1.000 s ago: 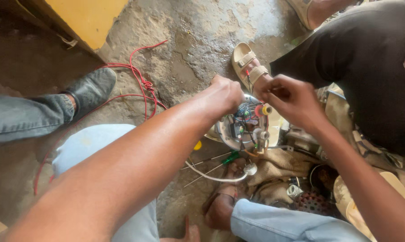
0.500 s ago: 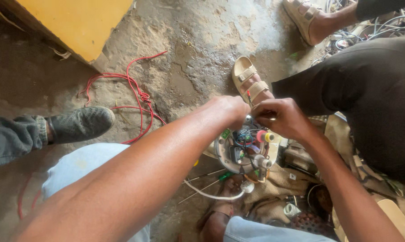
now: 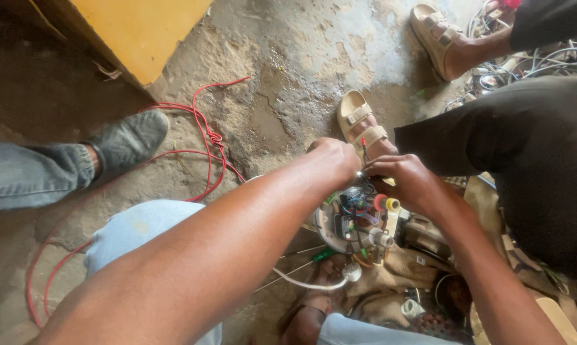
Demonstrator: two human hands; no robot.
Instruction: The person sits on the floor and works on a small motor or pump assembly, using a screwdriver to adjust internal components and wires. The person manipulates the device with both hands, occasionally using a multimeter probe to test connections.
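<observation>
Gripping a face-up round electrical unit [image 3: 355,220], both hands meet.

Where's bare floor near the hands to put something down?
Bare concrete floor lies beyond the hands, between the yellow cabinet, the red wire and the tan sandals. Around the round device under the left hand and right hand it is crowded with cables, cloth and parts.

Bare concrete floor [image 3: 301,70] lies open beyond; sandalled foot [image 3: 362,121] and wire pile [image 3: 524,64] crowd the right.
</observation>
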